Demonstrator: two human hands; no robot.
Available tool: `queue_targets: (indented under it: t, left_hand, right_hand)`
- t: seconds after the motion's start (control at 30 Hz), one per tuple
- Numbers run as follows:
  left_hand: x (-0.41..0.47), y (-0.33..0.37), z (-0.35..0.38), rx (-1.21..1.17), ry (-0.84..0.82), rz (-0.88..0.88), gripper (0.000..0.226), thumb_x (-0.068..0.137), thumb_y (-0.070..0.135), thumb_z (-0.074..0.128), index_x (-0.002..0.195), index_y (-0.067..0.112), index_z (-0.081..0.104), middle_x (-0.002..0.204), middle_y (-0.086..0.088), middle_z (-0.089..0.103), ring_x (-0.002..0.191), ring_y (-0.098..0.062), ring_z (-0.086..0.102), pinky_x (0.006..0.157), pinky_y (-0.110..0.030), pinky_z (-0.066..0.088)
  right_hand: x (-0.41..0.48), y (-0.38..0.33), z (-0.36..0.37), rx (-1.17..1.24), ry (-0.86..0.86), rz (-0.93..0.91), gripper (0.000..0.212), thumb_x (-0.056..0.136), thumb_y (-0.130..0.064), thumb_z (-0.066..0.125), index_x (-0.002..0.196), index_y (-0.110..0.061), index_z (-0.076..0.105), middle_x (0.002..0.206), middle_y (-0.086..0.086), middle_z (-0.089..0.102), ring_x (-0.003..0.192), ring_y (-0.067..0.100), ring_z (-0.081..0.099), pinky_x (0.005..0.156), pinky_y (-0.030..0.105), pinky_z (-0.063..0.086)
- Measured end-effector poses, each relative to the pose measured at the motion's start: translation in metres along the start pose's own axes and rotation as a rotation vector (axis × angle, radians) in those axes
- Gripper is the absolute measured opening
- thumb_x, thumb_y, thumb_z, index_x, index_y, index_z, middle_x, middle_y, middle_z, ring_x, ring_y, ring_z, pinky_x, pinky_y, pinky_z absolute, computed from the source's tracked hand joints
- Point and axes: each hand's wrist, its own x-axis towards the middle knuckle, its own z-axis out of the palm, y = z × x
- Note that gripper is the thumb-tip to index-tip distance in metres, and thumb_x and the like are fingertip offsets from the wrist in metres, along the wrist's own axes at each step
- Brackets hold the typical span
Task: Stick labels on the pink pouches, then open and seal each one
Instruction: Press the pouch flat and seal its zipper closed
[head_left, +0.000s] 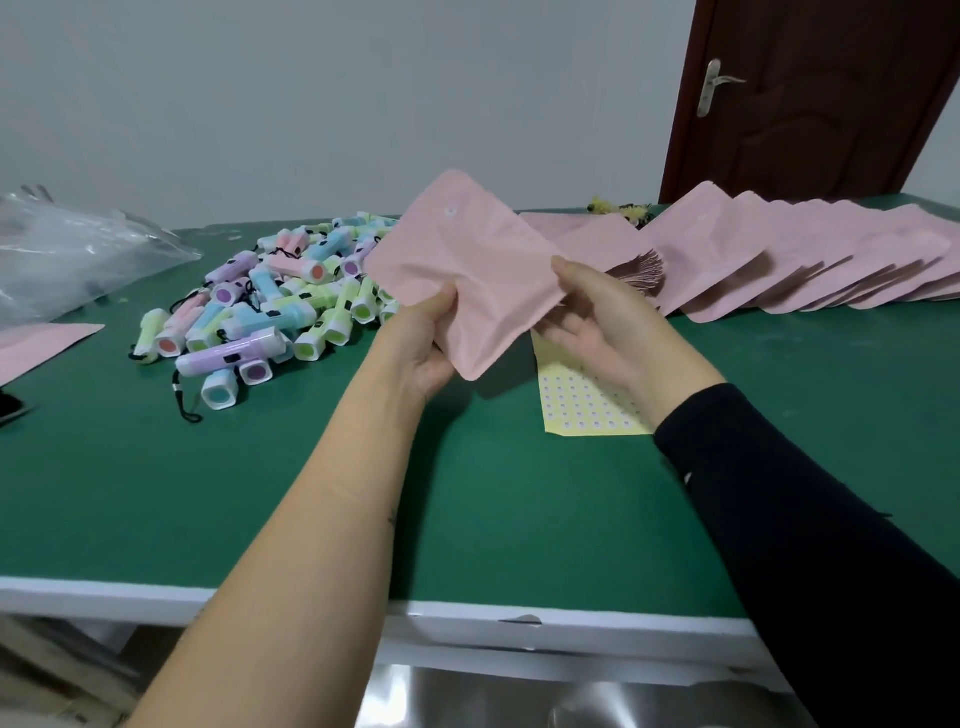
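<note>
I hold one pink pouch up above the green table, tilted like a diamond. A small round white label sits near its top corner. My left hand pinches the pouch's lower left edge, thumb on the front. My right hand grips the right edge, its fingers curled behind the pouch. Below my right hand lies a yellow sheet of small labels. A fanned row of more pink pouches stretches across the back right of the table.
A pile of pastel mini flashlights with black wrist cords lies left of the held pouch. A clear plastic bag and another pink pouch sit at the far left. A brown door stands behind. The table's white front edge is near me.
</note>
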Motion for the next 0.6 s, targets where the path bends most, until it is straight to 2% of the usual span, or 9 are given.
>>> queue_targets:
  t: [0.07,0.13,0.23,0.3,0.37,0.47,0.53,0.6]
  left_hand:
    - [0.002,-0.005,0.003,-0.027,0.024,0.034,0.015,0.098,0.002,0.054,0.109,0.000,0.062,0.103,-0.013,0.075,0.096,-0.026,0.072,0.089,-0.045,0.057]
    - [0.002,-0.012,0.006,0.085,0.012,0.057,0.019,0.099,0.004,0.054,0.115,0.000,0.061,0.101,-0.011,0.075,0.093,-0.023,0.073,0.086,-0.040,0.058]
    - [0.004,-0.013,0.005,0.190,0.000,0.094,0.028,0.096,0.012,0.059,0.123,0.003,0.059,0.116,-0.010,0.072,0.106,-0.025,0.069,0.092,-0.041,0.055]
    - [0.008,-0.004,0.000,0.161,0.071,0.136,0.029,0.093,0.013,0.064,0.120,0.006,0.061,0.114,-0.010,0.072,0.105,-0.025,0.069,0.092,-0.041,0.055]
    - [0.014,0.009,-0.008,0.137,0.172,0.151,0.024,0.090,0.011,0.068,0.114,0.007,0.063,0.097,-0.007,0.075,0.092,-0.022,0.070,0.084,-0.036,0.058]
    - [0.020,0.020,-0.017,0.257,0.261,0.172,0.026,0.087,0.008,0.071,0.111,0.006,0.062,0.073,0.001,0.075,0.067,-0.012,0.071,0.062,-0.024,0.057]
    - [0.024,0.020,-0.018,0.297,0.265,0.187,0.028,0.087,0.007,0.071,0.112,0.009,0.061,0.077,0.003,0.075,0.063,-0.009,0.070,0.058,-0.021,0.055]
    - [0.028,0.019,-0.019,0.328,0.264,0.173,0.025,0.087,0.007,0.071,0.109,0.013,0.063,0.091,0.001,0.074,0.070,-0.009,0.069,0.060,-0.022,0.055]
  right_hand:
    - [-0.001,0.012,0.006,-0.040,-0.040,0.055,0.029,0.089,-0.017,0.069,0.116,-0.012,0.061,0.106,0.003,0.075,0.098,0.019,0.072,0.070,0.033,0.060]
    - [0.000,0.022,0.011,-0.126,-0.042,0.044,0.030,0.089,-0.011,0.068,0.118,-0.013,0.060,0.108,0.003,0.074,0.100,0.020,0.071,0.076,0.035,0.060]
    - [0.001,0.016,0.008,-0.230,0.017,0.030,0.034,0.088,-0.003,0.067,0.120,-0.012,0.061,0.109,0.005,0.073,0.101,0.022,0.070,0.086,0.040,0.058]
    - [0.000,0.005,0.000,-0.320,0.005,0.057,0.032,0.086,-0.003,0.069,0.117,-0.009,0.063,0.107,0.006,0.074,0.101,0.023,0.070,0.090,0.043,0.056]
    - [-0.002,-0.005,-0.010,-0.394,0.001,0.068,0.033,0.085,-0.003,0.070,0.117,-0.008,0.063,0.107,0.006,0.074,0.101,0.022,0.070,0.092,0.044,0.055]
    - [-0.004,-0.013,-0.018,-0.435,-0.001,0.076,0.033,0.085,-0.003,0.070,0.118,-0.008,0.064,0.110,0.006,0.073,0.103,0.022,0.069,0.093,0.043,0.055]
    - [-0.002,-0.017,-0.021,-0.445,0.011,0.079,0.033,0.085,-0.003,0.071,0.116,-0.009,0.064,0.109,0.005,0.073,0.101,0.022,0.070,0.088,0.039,0.057]
    - [-0.001,-0.021,-0.023,-0.459,0.027,0.077,0.030,0.084,-0.003,0.071,0.113,-0.010,0.064,0.106,0.004,0.073,0.096,0.019,0.071,0.080,0.034,0.060]
